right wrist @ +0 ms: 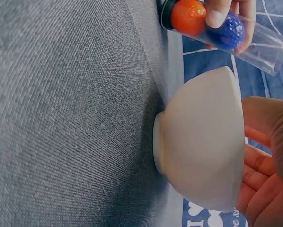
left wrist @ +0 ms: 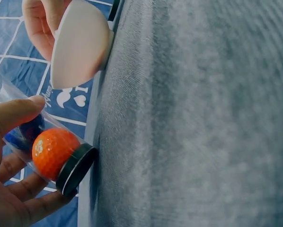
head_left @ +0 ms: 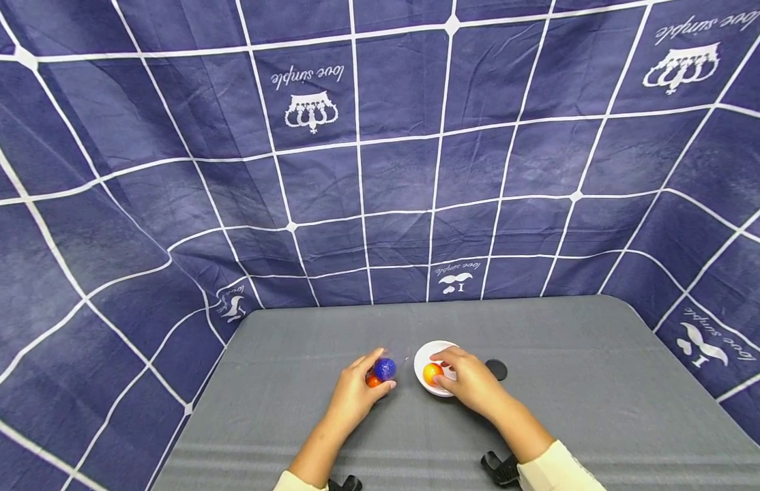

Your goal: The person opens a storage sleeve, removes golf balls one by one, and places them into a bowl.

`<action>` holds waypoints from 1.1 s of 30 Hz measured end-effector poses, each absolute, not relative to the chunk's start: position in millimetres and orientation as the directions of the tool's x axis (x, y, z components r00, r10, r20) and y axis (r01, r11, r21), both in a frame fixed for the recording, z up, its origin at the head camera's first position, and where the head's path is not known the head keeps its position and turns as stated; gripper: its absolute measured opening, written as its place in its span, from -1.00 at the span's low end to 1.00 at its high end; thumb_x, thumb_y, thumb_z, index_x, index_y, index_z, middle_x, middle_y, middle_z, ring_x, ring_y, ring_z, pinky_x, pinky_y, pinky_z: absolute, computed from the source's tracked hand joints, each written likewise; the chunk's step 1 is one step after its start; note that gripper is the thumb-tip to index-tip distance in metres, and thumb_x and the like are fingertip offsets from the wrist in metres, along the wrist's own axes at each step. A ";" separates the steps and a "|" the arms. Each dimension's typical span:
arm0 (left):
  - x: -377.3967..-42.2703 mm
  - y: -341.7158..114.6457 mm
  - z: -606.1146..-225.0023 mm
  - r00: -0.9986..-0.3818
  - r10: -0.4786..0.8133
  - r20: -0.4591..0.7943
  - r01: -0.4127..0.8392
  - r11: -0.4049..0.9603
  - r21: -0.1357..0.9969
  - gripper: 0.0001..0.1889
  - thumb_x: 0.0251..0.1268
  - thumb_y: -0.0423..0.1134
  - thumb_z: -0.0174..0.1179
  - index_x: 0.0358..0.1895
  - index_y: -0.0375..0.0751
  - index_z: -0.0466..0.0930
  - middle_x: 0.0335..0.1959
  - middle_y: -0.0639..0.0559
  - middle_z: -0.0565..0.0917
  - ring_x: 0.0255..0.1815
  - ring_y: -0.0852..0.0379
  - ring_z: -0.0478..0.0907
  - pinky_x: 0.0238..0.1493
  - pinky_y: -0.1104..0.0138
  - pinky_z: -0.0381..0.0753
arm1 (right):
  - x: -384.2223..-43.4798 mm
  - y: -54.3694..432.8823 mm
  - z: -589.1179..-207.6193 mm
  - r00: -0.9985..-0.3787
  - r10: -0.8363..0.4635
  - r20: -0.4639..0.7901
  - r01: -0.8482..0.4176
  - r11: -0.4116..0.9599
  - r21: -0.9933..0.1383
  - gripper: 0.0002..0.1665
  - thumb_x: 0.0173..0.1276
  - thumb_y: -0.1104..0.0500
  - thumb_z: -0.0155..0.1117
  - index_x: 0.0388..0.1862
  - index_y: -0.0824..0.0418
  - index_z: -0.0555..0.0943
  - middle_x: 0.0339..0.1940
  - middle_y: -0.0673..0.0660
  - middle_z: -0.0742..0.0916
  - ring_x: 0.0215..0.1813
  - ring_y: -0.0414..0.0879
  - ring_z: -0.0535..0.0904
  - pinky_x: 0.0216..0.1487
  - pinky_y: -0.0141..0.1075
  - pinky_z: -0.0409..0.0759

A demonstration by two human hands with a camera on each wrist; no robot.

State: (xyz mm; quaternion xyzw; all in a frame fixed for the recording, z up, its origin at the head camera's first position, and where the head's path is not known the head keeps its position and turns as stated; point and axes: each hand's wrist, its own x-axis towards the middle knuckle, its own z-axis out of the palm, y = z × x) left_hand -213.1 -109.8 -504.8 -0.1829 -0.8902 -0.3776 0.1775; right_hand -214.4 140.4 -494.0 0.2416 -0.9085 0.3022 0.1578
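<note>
My left hand (head_left: 353, 390) grips a clear plastic tube (right wrist: 263, 48) with an orange golf ball (left wrist: 54, 152) at its bottom and a blue golf ball (head_left: 385, 369) above that. A black cap (left wrist: 76, 169) closes the tube's lower end, which is at the table. To the right stands a white bowl (right wrist: 200, 142), upright on the table. My right hand (head_left: 473, 383) reaches over its rim, thumb and fingers about an orange-yellow ball (head_left: 432, 373) inside. From both wrist views the bowl's wall hides that ball and the fingertips.
A round black lid (head_left: 497, 369) lies on the grey table (head_left: 282, 409), just right of the bowl and partly behind my right hand. Dark blue cloth (head_left: 392, 177) with white lines hangs behind the table and at both sides.
</note>
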 end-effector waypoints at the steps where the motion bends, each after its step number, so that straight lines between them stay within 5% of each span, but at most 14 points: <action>1: -213.2 -109.3 -505.2 -0.866 0.192 0.461 0.464 0.649 0.603 -0.38 -0.07 -0.25 0.60 0.18 -0.18 0.65 0.00 -0.10 0.77 0.00 0.00 0.73 0.07 0.11 0.66 | -214.6 140.8 -494.3 -0.834 -0.338 0.436 -0.534 0.696 -0.480 -0.65 0.16 0.26 0.53 -0.04 0.24 0.72 -0.13 0.09 0.76 -0.16 0.00 0.73 -0.09 -0.22 0.69; 14: -212.6 -104.9 -503.2 -0.852 0.203 0.482 0.481 0.665 0.571 -0.36 -0.10 -0.30 0.60 0.20 -0.04 0.67 -0.03 -0.05 0.75 -0.02 -0.01 0.72 0.08 0.09 0.66 | -210.7 145.7 -492.9 -0.767 -0.267 0.583 -0.591 0.649 -0.479 -0.56 0.11 0.25 0.56 0.02 0.20 0.73 -0.08 0.05 0.79 -0.12 -0.02 0.73 -0.07 -0.17 0.69; 33: -208.6 -95.7 -484.1 -0.716 0.271 0.643 0.528 0.813 0.246 -0.41 -0.14 -0.32 0.57 0.11 0.10 0.71 -0.11 0.06 0.66 -0.03 0.02 0.57 0.03 0.08 0.44 | -198.1 141.4 -485.1 -0.740 -0.297 0.604 -0.662 0.483 -0.573 -0.49 0.20 0.31 0.49 0.16 0.31 0.65 0.00 0.19 0.76 -0.06 0.01 0.72 -0.06 -0.22 0.71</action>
